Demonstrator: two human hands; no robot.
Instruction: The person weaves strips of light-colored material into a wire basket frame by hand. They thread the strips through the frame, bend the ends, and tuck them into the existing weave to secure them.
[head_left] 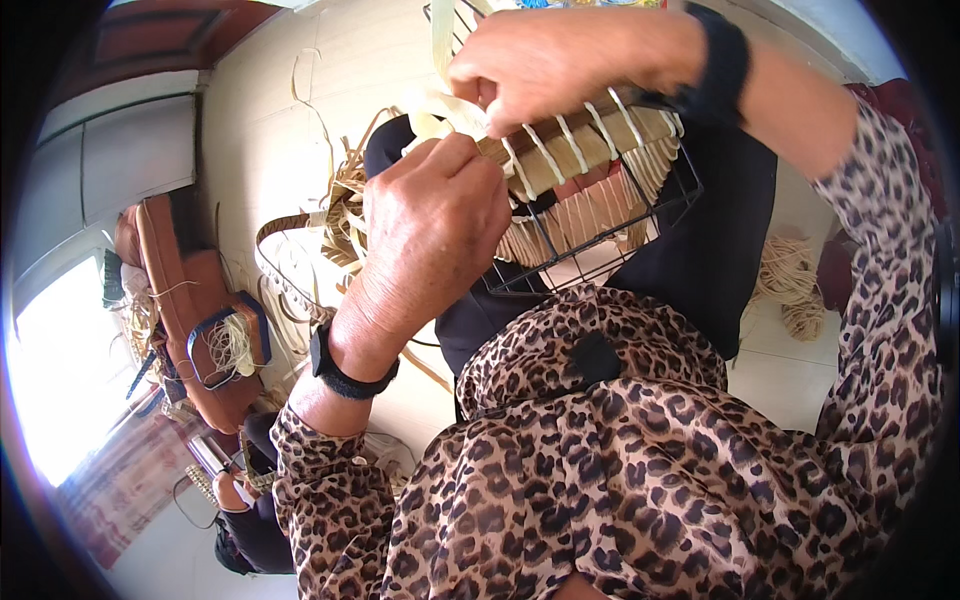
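Note:
Across my lap lies a black wire-frame basket (600, 238), partly woven with tan flat strips and bound along one edge with white cord (575, 142). My left hand (435, 205) is closed at the basket's left end, its fingers pinched against a pale, translucent strip (440, 108). Just beyond it, my right hand (565, 65) reaches over the far side with fingers curled, gripping the same strip close to the left fingertips. The loose end of the strip rises past the right hand toward the top of the view. My fingers hide the exact spot where it meets the basket.
Tangled tan strips (345, 205) lie on the pale floor at left. A coil of beige cord (790, 285) sits on the floor at right. Farther left, a brown bench (190, 320) holds a blue-edged frame (230, 345) and cords. Another person (255, 530) is at lower left.

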